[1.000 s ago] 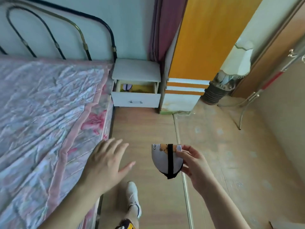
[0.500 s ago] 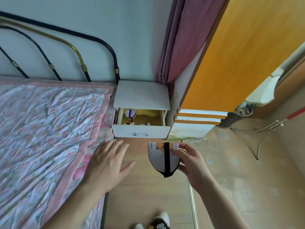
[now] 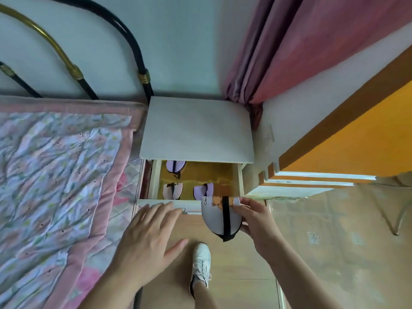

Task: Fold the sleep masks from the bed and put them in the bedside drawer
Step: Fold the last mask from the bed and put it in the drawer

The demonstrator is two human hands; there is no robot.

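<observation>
My right hand pinches a folded white sleep mask with a black strap and a cartoon print, holding it just over the front edge of the open bedside drawer. Three folded masks lie inside the drawer: one lilac at the back left, one pale pink at the front left, one lilac at the front middle. My left hand hovers open with fingers spread, its fingertips near the drawer's front panel.
The white bedside table stands between the bed with a floral quilt and an orange wardrobe. A pink curtain hangs behind. My white shoe is on the wooden floor below the drawer.
I have come closer to the bedside table. Both hands moved forward; the mask now sits at the drawer's front edge and the left fingertips reach the drawer front.
</observation>
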